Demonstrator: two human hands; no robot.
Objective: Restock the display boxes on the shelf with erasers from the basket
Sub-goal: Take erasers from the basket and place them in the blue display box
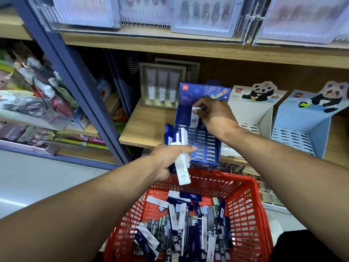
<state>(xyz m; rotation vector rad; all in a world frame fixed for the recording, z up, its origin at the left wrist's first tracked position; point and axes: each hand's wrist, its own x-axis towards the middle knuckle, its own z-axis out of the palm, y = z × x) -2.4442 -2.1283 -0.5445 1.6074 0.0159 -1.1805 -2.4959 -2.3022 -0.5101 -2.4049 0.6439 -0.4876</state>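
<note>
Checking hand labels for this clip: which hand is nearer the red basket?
Left. The left hand, gripping a bundle of erasers, is just above the red basket rim; the right hand is higher, holding a white eraser inside the blue display box.

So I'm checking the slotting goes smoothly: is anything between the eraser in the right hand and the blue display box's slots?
Nothing visible blocks it. The right hand holds a white eraser directly over the blue display box, whose slotted tray below looks mostly unfilled. The left hand holds its eraser bundle at the box's front-left corner, off that path.
</note>
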